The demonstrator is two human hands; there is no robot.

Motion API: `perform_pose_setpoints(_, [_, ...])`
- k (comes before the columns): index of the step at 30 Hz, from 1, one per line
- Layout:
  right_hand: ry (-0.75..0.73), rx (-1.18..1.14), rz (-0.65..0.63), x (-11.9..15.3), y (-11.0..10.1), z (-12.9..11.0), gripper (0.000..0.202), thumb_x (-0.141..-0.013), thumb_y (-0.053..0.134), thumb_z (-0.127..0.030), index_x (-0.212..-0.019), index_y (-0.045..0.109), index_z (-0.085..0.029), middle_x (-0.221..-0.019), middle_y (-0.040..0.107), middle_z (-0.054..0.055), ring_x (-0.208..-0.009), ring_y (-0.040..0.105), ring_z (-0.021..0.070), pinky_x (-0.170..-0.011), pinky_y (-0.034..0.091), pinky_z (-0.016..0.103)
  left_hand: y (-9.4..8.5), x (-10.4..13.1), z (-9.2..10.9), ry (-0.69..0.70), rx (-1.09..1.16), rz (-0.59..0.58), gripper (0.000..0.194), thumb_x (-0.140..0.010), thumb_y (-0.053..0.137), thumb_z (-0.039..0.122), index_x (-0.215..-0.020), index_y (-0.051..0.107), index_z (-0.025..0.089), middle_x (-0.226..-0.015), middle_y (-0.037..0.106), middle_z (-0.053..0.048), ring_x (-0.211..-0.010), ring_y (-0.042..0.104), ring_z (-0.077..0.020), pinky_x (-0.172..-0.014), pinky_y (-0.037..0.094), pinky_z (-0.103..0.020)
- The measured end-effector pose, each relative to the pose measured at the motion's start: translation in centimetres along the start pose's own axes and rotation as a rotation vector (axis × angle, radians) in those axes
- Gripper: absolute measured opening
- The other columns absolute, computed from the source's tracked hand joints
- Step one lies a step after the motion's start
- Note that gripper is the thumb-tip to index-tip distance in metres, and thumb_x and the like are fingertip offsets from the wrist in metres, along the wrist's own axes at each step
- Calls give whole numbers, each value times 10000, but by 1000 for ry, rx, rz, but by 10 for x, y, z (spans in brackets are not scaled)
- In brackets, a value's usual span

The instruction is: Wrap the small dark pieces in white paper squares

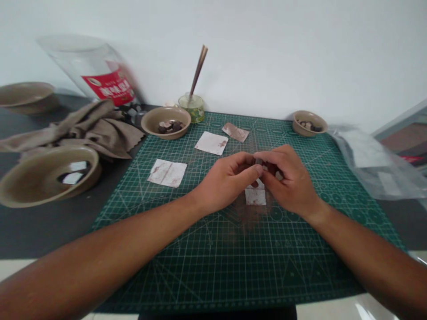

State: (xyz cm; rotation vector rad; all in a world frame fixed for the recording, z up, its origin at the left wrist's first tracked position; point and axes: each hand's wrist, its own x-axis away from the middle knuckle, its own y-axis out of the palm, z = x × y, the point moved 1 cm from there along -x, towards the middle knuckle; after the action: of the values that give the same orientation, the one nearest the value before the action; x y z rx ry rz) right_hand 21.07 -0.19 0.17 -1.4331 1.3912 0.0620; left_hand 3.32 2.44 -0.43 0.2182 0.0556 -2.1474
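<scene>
Over the middle of a green cutting mat (pixel 213 266), my left hand (pixel 230 175) and my right hand (pixel 288 178) meet fingertip to fingertip. Between them they pinch a small dark brown piece (pixel 258 162); the fingers cover most of it, so its kind does not show. Directly under the fingertips lies a white paper square (pixel 255 197) with brown stains, partly hidden by my hands. Further left are two more stained white squares, one nearer me (pixel 167 173) and one farther back (pixel 211 143). A browner scrap of paper (pixel 235 132) lies behind them.
Dark and pale pieces sit in a tan bowl (pixel 148 121) at the mat's back left and a smaller bowl (pixel 308 132) at back right. Chopsticks (pixel 199 69) stand in a green holder (pixel 196 109). Left are a larger bowl (pixel 20 195), cloth (pixel 116 133) and jar (pixel 106 86); right, a plastic bag (pixel 367 155).
</scene>
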Motion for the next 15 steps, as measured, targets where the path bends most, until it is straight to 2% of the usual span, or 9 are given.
perform_pose_setpoints(5, [-59, -29, 1, -2, -1, -2, 288, -931, 639, -173, -1209, 630, -249, -1136, 632, 86, -1024, 608, 229, -787, 536, 382, 1, -1, -3, -15, 75, 6, 170, -885, 680, 309, -935, 637, 152, -822, 649, -1, -719, 608, -116, -675, 489, -242])
perform_pose_setpoints(10, [-61, -72, -1, -2, -3, -2, 337, -928, 632, -161, -1242, 613, -282, -1132, 668, 67, -1014, 631, 228, -795, 550, 390, 2, -2, -5, -39, 231, -5, 241, -832, 764, 326, -900, 614, 150, -801, 629, 15, -693, 591, -98, -654, 482, -227])
perform_pose_setpoints(15, [-38, -37, 10, -1, -3, -2, 287, -942, 626, -214, -1212, 616, -307, -1126, 671, 63, -1041, 623, 252, -838, 540, 441, 2, -3, -6, -56, 278, -2, 297, -797, 808, 354, -881, 607, 152, -807, 628, 16, -682, 583, -92, -659, 485, -228])
